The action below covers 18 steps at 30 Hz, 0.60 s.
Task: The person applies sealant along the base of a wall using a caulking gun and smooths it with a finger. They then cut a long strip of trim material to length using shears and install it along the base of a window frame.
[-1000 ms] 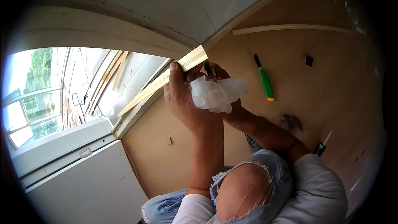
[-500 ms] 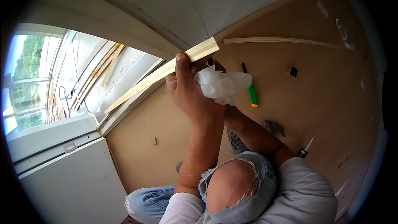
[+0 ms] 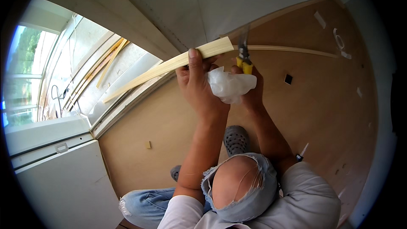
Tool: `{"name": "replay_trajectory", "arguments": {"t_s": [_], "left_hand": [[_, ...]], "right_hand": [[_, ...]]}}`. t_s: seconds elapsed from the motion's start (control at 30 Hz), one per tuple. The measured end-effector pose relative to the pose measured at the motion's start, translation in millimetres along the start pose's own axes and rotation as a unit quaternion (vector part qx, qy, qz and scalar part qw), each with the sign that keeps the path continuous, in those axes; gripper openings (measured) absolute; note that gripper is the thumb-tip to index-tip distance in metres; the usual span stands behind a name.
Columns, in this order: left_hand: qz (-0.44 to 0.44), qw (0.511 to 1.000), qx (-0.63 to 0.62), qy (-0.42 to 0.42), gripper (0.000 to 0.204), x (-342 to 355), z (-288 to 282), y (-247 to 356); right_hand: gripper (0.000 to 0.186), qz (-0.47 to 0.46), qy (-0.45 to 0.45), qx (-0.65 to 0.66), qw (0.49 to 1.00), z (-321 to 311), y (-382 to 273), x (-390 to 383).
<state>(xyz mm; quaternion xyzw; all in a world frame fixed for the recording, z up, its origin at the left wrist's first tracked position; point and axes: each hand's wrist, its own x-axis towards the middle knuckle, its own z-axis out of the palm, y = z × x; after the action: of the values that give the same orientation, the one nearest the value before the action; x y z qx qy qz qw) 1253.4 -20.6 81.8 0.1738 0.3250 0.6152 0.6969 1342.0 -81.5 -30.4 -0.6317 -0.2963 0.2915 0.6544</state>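
Observation:
My left hand (image 3: 198,82) grips a pale wooden trim strip (image 3: 157,75), its thumb laid over the grooved face near the strip's cut end. The strip slants down to the left, towards the door frame. In my right hand (image 3: 255,91) is a yellow-handled tool (image 3: 244,63) with a dark metal head, held upright just beyond the strip's end. Its upper end is smeared by motion, so its exact kind is unclear. A crumpled translucent white plastic bag (image 3: 231,85) sits between my hands and covers part of the right fingers; which hand carries it I cannot tell.
A long thin strip (image 3: 288,50) lies along the far floor. About the brown floor are a small black square (image 3: 288,79), a small wood offcut (image 3: 148,144) and a nozzled tube (image 3: 302,154). At left stand a white panel (image 3: 68,182) and an opening with more strips (image 3: 104,61) outside.
My right hand has come out from behind the left to its right, with the yellow-handled tool now showing. The green utility knife and the hammer on the floor no longer show. The view has shifted slightly.

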Motion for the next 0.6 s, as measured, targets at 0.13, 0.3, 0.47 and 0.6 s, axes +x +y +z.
{"name": "replay_trajectory", "arguments": {"t_s": [0.13,0.3,0.47,0.6], "left_hand": [[-0.013,0.995,0.021,-0.096,0.016,-3.2,-42.2,-10.3],[0.035,0.988,0.081,-0.126,0.015,-12.1,-78.7,-15.1],[0.038,0.980,0.122,-0.151,0.018,-25.6,-92.9,-21.3],[0.023,0.975,0.124,-0.184,0.018,-22.3,-103.3,-14.8]], "right_hand": [[0.044,0.059,-0.101,0.084,0.990,-33.7,-57.2,-3.1],[0.044,0.114,-0.206,0.191,0.953,-40.6,-94.1,2.9],[0.050,0.202,-0.267,0.139,0.932,-44.0,-101.8,6.3],[0.051,0.277,-0.298,0.187,0.894,-42.3,-91.9,2.8]]}}
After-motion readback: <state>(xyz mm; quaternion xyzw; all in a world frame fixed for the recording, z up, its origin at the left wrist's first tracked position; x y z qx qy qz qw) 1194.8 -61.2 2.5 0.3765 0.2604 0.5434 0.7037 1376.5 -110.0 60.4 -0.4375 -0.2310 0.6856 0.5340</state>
